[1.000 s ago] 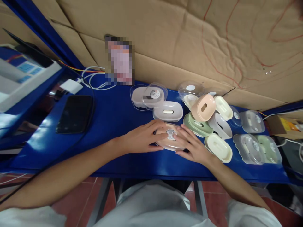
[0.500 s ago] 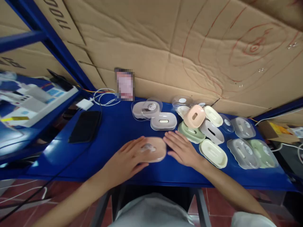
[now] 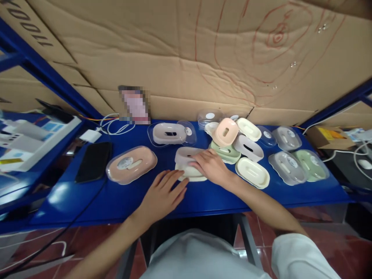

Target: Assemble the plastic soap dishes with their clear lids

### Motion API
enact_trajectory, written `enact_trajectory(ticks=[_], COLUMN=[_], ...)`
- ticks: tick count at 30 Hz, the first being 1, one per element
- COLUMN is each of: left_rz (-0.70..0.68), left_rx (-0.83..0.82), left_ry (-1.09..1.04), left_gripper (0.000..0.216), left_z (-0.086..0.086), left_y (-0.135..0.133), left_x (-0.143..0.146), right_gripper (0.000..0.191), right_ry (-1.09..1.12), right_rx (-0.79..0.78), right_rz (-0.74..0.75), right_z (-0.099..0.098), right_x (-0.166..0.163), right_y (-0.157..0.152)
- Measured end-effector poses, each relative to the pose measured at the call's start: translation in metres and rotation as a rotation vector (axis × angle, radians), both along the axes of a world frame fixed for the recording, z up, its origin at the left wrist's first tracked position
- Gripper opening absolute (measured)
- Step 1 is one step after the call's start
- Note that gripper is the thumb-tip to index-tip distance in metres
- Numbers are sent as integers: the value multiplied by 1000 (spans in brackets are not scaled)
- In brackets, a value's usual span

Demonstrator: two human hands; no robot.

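In front of me, a lavender slotted soap dish tray [image 3: 183,153] is tilted up over a cream soap dish base [image 3: 193,177]. My right hand [image 3: 213,166] grips the tray's right side, its fingers covering part of it. My left hand [image 3: 164,193] has its fingers spread, the tips close to the base's left edge; whether they touch it I cannot tell. Further left lies a pink soap dish [image 3: 142,161] under a clear lid with a round label. Behind, another lavender tray [image 3: 158,135] overlaps clear lids [image 3: 190,133].
Right of centre are a peach tray [image 3: 227,131], a green dish [image 3: 229,155], a lavender tray [image 3: 247,147] and cream dishes [image 3: 252,174]. Lidded dishes [image 3: 287,166] lie further right. A black phone [image 3: 94,161], a charger [image 3: 90,135] and cables are on the left. Cardboard [image 3: 162,50] stands behind.
The pink lidded dish has moved left, out from under my left hand, to beside the phone. My right hand has taken hold of the lavender tray, now nearer me. The view has shifted right.
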State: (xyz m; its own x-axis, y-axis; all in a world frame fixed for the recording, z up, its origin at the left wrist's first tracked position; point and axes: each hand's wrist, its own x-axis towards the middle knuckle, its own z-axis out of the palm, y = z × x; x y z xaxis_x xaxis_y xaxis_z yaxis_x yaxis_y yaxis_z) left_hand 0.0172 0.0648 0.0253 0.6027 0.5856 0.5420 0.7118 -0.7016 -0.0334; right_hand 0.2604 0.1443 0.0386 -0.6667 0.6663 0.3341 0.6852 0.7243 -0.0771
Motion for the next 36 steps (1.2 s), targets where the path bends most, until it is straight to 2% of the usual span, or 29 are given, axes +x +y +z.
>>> enact_trajectory(ticks=[3, 6, 7, 9, 12, 14, 18, 23, 25, 29, 32, 36], left_rz=[-44, -71, -76, -88, -106, -106, -147, -244, -301, -379, -369, -289], left_rx=[-44, -94, -101, -112, -136, -143, -171, -249, -257, -262, -263, -229], left_ry=[52, 116, 138, 173, 195, 186, 176, 200, 219, 243, 246, 305], left_gripper=[21, 14, 14, 14, 14, 15, 32, 30, 31, 32, 40, 48], left_z=[1, 6, 9, 15, 18, 16, 8, 9, 12, 16, 20, 25], left_y=[11, 27, 32, 43, 55, 59, 59, 60, 60, 57, 56, 57], left_x=[22, 28, 29, 31, 35, 35, 26, 16, 16, 17, 15, 11], right_gripper=[29, 43, 45, 36, 27, 22, 20, 36, 38, 47, 60, 55], right_ry=[-9, -7, -2, -17, -131, -208, -293, -97, -43, -105, -138, -161], right_rx=[128, 265, 270, 217, 106, 70, -37, -157, -126, 68, 124, 117], right_rz=[-35, -164, -216, -280, -302, -328, -358, -263, -256, -258, -166, -55], right_z=[9, 22, 28, 38, 47, 44, 35, 42, 44, 36, 23, 4], right_x=[6, 20, 28, 44, 64, 72, 77, 85, 83, 66, 50, 24], right_y=[9, 14, 14, 10, -1, -7, -4, 12, 13, 6, 0, 14])
